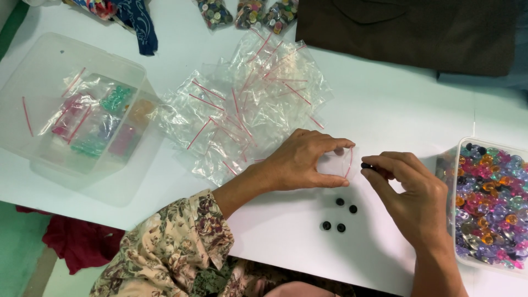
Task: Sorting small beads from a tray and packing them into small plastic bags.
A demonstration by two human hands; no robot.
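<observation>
- Holding a small clear plastic zip bag with a red seal strip [342, 163], the left hand [305, 162] is curling thumb and fingers around it, keeping its mouth turned toward the other hand, just above the white bench [385, 104].
- Pinching a small black round button [366, 165] between thumb and forefinger, the right hand [410, 192] is bringing it right up to the bag's mouth; the remaining fingers are folding loosely underneath.
- Keeping the mouth spread wide is what matters here, I judge: the thin film is likely to collapse if the left grip is slackening.
- Leading with the button's edge rather than its flat face is probably the cleaner way in, since the opening looks narrow.
- Lying on the bench just below both hands, four more black buttons [340, 216] are waiting close together, near enough for short reaches.
- Sitting at the right edge, a clear plastic tub of mixed coloured translucent buttons [492, 201] is crowding the right wrist, so a wide swing risks knocking it.
- Spreading behind the left hand, a loose heap of empty clear zip bags [247, 104] is lying well within reach.
- Resting at far left, a clear lidded box of filled bags [82, 110] is standing well apart.
</observation>
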